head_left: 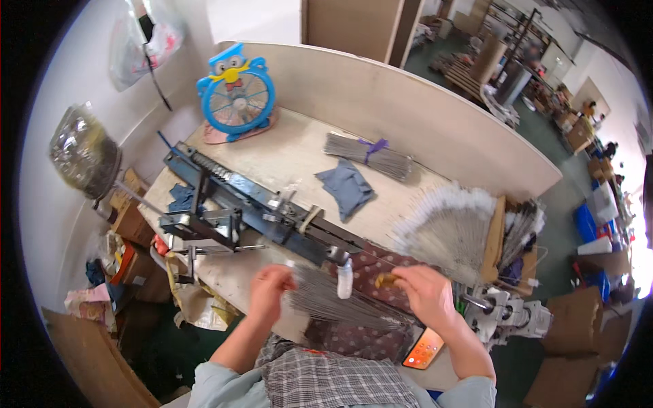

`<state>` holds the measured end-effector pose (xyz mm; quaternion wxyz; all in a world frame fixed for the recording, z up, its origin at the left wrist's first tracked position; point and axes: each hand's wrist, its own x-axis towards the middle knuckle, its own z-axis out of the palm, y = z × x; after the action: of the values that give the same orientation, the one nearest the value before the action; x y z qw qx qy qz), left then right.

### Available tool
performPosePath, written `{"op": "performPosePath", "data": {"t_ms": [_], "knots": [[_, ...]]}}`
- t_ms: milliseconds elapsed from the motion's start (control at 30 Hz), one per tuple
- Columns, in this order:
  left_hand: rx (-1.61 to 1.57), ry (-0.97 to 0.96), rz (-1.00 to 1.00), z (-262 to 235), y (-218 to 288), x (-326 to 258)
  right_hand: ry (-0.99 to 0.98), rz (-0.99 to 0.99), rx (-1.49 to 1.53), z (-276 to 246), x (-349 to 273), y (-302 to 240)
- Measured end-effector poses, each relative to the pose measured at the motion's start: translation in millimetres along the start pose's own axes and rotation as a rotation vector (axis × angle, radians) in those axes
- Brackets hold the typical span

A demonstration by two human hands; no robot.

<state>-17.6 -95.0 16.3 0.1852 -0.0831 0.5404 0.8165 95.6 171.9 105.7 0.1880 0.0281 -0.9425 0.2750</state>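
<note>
My left hand (269, 291) is closed in a pinch beside the near end of a long blue metal bench fixture (255, 207). A small pale tip shows at its fingers; what it grips is too small to name. Across from it, my right hand (430, 298) is also pinched, with a small yellow-brown piece (386, 279) at the fingertips, held or worn, I cannot tell which. Between the hands lies a spread of thin grey wires (333, 299), partly over a dark dotted cloth (371, 272). A small white bottle (345, 280) stands by the fixture's end.
A fanned stack of white-tipped wires (449, 228) and a wire bundle with a purple tie (367, 155) lie farther back, near a grey cloth (345, 188). A blue fan (238, 95) stands far left. A phone (423, 348) and a metal machine (507, 311) are at right.
</note>
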Motion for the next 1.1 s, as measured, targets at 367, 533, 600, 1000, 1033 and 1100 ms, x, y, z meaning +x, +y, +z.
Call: {"op": "performPosePath", "data": {"t_ms": [367, 533, 600, 1000, 1033, 1100], "knots": [[0.126, -0.516, -0.113, 135.6, -55.8, -18.1, 0.03, 0.364, 0.322, -13.4, -17.1, 33.9], [0.12, -0.469, -0.079, 143.3, -59.5, -20.0, -0.044, 0.25, 0.344, -25.0, -18.0, 31.3], [0.115, -0.397, -0.094, 144.7, -52.5, -22.2, 0.017, 0.128, 0.218, -23.1, -15.2, 35.2], [-0.039, -0.232, -0.21, 133.9, -28.0, -22.6, 0.102, 0.043, 0.015, 22.0, 27.6, 20.4], [-0.052, -0.232, -0.213, 131.3, -29.5, -21.6, 0.039, 0.125, 0.041, 16.5, 27.6, 16.5], [0.113, -0.325, -0.133, 124.2, -33.1, -20.1, -0.028, 0.209, 0.054, 14.2, 28.3, 12.1]]}}
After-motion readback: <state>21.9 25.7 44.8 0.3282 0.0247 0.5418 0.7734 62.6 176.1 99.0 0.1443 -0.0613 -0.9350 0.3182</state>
